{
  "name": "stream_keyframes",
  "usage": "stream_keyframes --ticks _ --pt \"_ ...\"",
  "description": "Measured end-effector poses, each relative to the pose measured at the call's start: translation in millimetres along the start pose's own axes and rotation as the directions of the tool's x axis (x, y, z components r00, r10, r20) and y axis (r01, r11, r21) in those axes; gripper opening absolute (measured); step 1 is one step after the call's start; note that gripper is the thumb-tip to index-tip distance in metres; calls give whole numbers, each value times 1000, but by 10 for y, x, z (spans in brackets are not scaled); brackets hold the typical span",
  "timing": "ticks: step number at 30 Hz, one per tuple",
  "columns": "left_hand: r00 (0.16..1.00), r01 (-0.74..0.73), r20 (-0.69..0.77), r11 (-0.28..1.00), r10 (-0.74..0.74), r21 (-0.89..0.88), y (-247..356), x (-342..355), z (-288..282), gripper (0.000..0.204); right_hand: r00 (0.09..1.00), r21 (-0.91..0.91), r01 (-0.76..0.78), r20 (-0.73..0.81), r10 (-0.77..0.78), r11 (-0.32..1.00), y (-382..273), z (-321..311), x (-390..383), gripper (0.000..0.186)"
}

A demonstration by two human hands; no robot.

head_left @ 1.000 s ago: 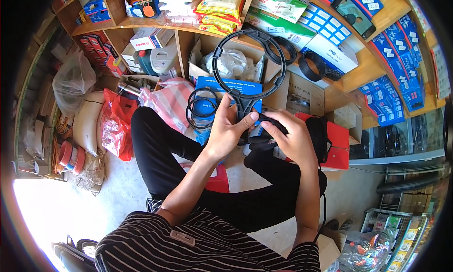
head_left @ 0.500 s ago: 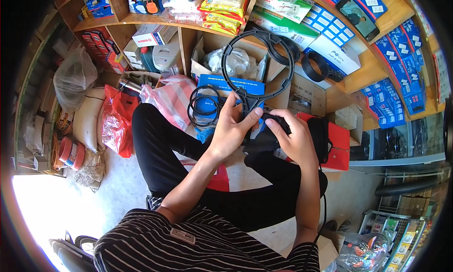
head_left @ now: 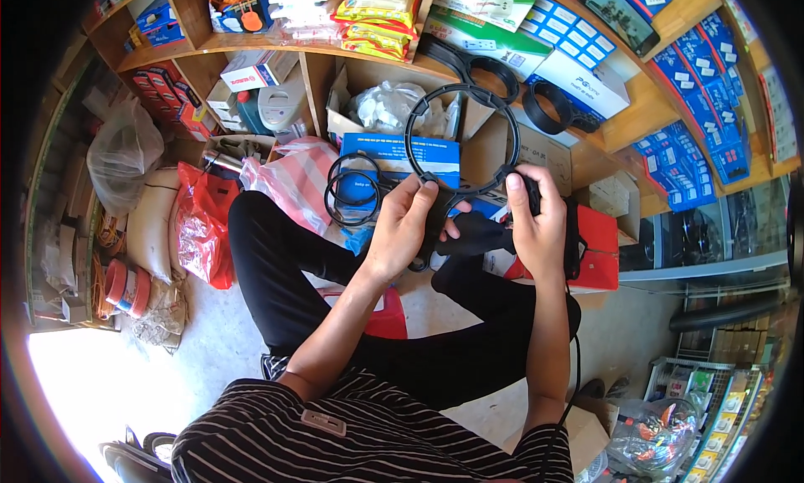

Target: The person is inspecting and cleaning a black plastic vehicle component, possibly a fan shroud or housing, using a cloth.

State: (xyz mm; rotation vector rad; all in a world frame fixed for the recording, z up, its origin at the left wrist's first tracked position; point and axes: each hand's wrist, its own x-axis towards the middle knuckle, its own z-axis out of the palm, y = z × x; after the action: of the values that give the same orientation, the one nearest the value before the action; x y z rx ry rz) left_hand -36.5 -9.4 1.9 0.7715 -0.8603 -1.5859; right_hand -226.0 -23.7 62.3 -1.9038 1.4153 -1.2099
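Observation:
I hold up a black plastic ring frame [head_left: 408, 140] with small clips along its rim. My left hand [head_left: 400, 230] grips its lower left part, thumb on the front and fingers behind. At the lower right of the rim, my right hand [head_left: 540, 228] is closed, its thumb upright against the ring. A small dark part shows by the right fingers, too shaded to name. Below the ring, between my hands, is a black shape I cannot make out. Thin black hoops [head_left: 352, 190] lie left of my left hand, over a blue box [head_left: 402, 152].
Ahead, a wooden shelf [head_left: 314, 85] carries boxes and packets. Two black rings, one wide [head_left: 548, 110] and one with a stem [head_left: 496, 74], rest on it near a phone [head_left: 620, 16]. A red box [head_left: 599, 249] stands right; red [head_left: 205, 228] and striped bags [head_left: 293, 182] lie left.
The ring frame has come slightly lower and nearer. My right hand has shifted from the stem at its base up to its lower right rim. My left hand still grips the lower part.

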Motion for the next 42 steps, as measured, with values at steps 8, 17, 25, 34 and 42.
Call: stream_keyframes --ticks 8,17,25,34,42 --pt "981 -21 192 993 -2 120 -82 57 -1 23 971 -37 114 -206 -119 993 70 -223 95 18" --pt "921 127 372 992 -115 -8 -29 -96 137 18 847 -329 390 -237 -475 860 47 -387 126 16" --pt "934 -19 358 996 -13 86 22 -139 185 35 835 -383 394 -230 -500 835 130 -322 133 22" --pt "959 -58 282 983 7 172 -51 -191 337 26 833 -369 327 -322 -450 870 187 -201 167 19" --pt "973 -112 202 994 109 5 -49 -126 261 27 907 -419 310 -139 -398 854 322 -322 161 21"
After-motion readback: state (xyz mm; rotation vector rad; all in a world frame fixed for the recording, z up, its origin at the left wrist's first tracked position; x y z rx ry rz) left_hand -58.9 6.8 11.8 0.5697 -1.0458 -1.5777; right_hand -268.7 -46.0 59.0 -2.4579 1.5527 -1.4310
